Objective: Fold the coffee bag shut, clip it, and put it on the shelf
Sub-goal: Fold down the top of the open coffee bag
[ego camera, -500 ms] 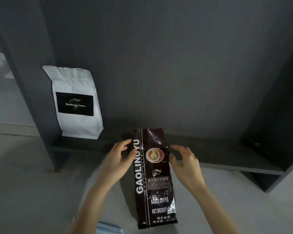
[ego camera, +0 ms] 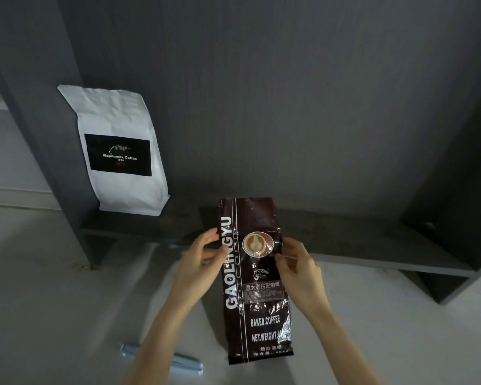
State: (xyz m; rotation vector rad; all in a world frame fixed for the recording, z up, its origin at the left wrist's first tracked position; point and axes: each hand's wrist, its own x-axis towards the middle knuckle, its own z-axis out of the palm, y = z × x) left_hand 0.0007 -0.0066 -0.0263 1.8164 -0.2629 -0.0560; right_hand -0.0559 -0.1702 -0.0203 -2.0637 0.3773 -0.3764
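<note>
A tall dark brown coffee bag [ego camera: 257, 298] with white lettering and a latte picture stands upright on the pale floor in front of a low dark shelf [ego camera: 345, 237]. My left hand [ego camera: 203, 259] pinches its left edge near the top. On the opposite edge, level with the latte picture, my right hand [ego camera: 296, 266] pinches the bag. The bag's top stands straight and flat above my fingers. A pale blue clip [ego camera: 184, 364] lies on the floor at the lower left, partly hidden by my left forearm.
A white coffee bag [ego camera: 120, 151] with a black label stands on the shelf's left end against the dark side panel [ego camera: 34, 112]. The shelf's right wall [ego camera: 461, 212] rises at the right. Pale floor spreads around the brown bag.
Both hands have closed in from beside the bag and now pinch its two edges near the top. The view has dropped a little, so the clip shows more.
</note>
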